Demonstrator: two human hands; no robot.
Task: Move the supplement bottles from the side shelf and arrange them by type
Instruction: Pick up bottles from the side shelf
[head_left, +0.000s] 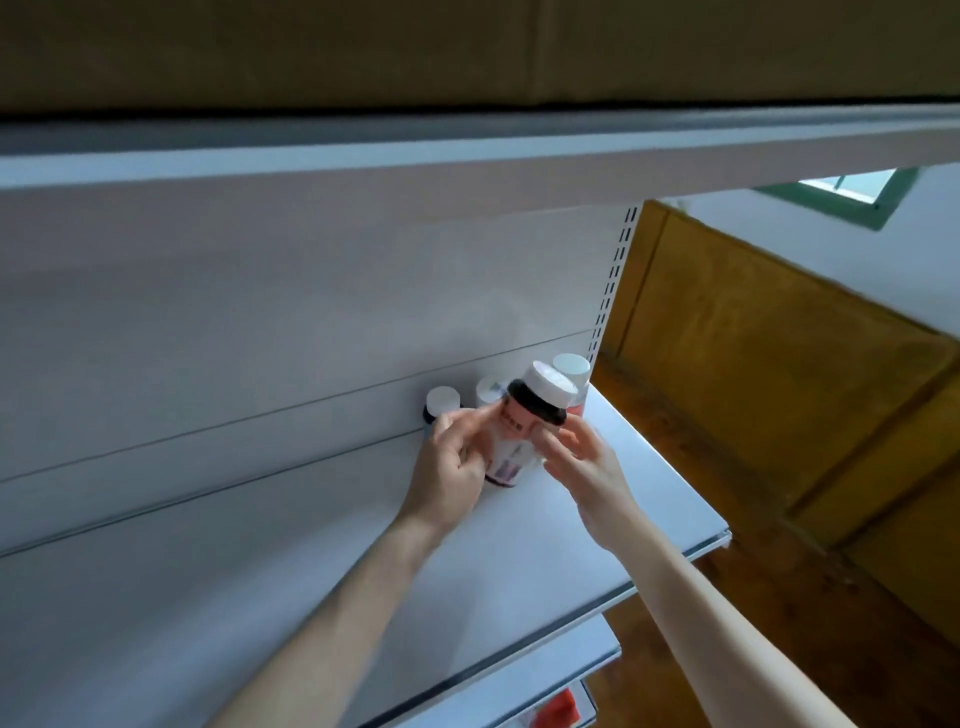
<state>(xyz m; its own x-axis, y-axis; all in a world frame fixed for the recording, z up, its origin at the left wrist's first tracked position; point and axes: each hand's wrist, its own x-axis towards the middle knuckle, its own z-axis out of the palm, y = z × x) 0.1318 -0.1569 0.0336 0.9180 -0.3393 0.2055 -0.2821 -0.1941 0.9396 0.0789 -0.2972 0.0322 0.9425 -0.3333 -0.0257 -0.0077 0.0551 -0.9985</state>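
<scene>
A dark supplement bottle (522, 421) with a white cap and a pale label is held tilted just above the white shelf (597, 519), near its back right corner. My left hand (452, 462) grips its left side with fingers curled round the label. My right hand (576, 457) pinches its right side below the neck. Three more white-capped bottles stand against the back panel: a dark one (441, 402) at the left, one (491, 389) partly hidden behind the held bottle, and a taller one (571, 371) at the right corner.
Another white shelf (467, 156) hangs overhead with cardboard boxes (467, 47) on top. To the right of the perforated upright (618, 270) stands yellow-brown wooden furniture (769, 374). A lower shelf (545, 680) shows below, with something red (558, 709) on it.
</scene>
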